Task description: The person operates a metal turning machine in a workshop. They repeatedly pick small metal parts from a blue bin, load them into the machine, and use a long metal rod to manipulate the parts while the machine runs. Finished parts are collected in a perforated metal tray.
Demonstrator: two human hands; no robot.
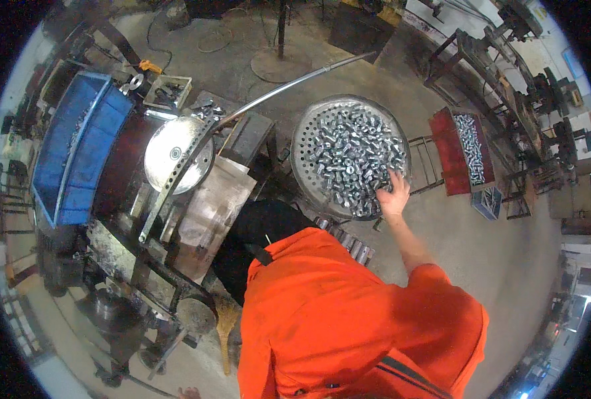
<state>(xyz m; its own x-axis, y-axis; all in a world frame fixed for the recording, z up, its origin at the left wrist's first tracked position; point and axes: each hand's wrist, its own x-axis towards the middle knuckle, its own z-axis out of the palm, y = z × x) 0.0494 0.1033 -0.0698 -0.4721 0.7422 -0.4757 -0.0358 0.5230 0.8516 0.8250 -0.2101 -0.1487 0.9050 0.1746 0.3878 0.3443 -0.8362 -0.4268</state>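
My right hand [394, 196] reaches over the near right edge of a heap of small, shiny metal fittings [352, 149]. Its fingers are apart, with the tips at the pieces, and I see nothing held between them. The heap lies in a round grey metal pan [303, 173] with rows of holes, which show bare along its left side. Of my left hand [189, 394] only a small, dim part seems to show at the lower edge, so its fingers cannot be read.
Left stands a machine with a round shiny plate [169, 156] and a long metal lever [289, 85] slanting toward the pan. Blue bins [99, 156] stand far left. A red bin [446, 156] of metal parts is on the right. Metal cylinders [348, 243] stand near the pan; a broom [226, 326] is lower left.
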